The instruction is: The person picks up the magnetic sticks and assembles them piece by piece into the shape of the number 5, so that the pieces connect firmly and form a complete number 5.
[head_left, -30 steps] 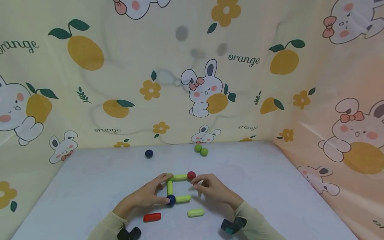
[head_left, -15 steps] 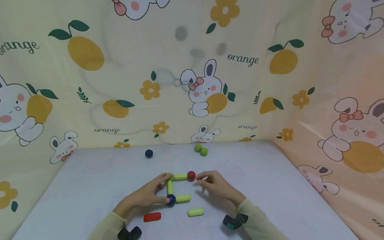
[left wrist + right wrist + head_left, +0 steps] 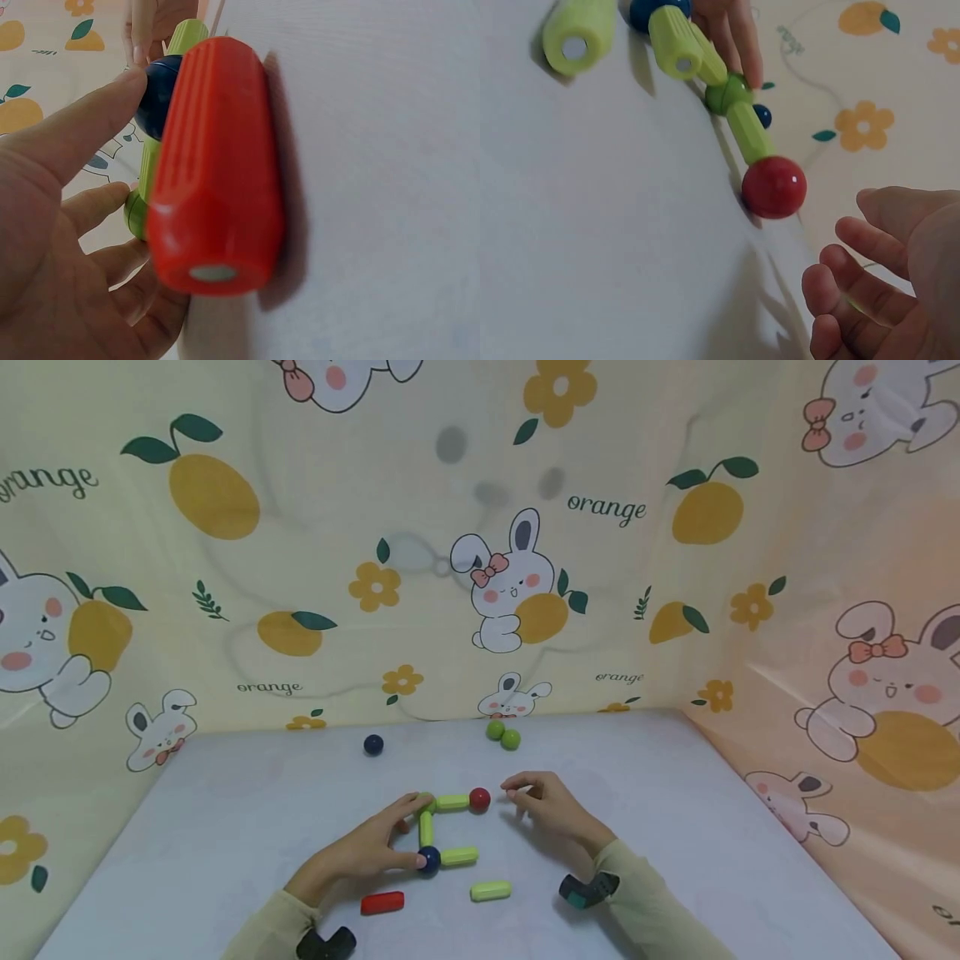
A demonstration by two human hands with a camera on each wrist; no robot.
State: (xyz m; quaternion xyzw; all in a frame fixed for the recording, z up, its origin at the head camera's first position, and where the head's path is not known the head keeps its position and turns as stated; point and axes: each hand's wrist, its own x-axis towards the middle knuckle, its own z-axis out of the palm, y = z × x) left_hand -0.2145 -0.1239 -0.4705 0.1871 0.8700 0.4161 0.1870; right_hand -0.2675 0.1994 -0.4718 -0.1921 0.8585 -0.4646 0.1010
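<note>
A frame of magnetic rods and balls lies on the white table. My left hand (image 3: 369,843) holds its left side, thumb on the dark blue ball (image 3: 429,860) and forefinger on the green ball (image 3: 135,214). A lime rod (image 3: 427,829) joins those two balls. From the green ball another lime rod (image 3: 452,802) runs right to a red ball (image 3: 480,800); from the blue ball a lime rod (image 3: 459,857) points right, its outer end bare. My right hand (image 3: 551,807) hovers right of the red ball, apart from it, holding nothing, fingers loosely bent.
In front of the frame lie a loose red rod (image 3: 382,903) and a loose lime rod (image 3: 491,891). Farther back are a dark blue ball (image 3: 373,744) and two green balls (image 3: 511,739). A patterned cloth (image 3: 420,527) hangs behind the table.
My right hand has drawn back from the red ball, moving right and away from me. The left hand and the frame have stayed in place.
</note>
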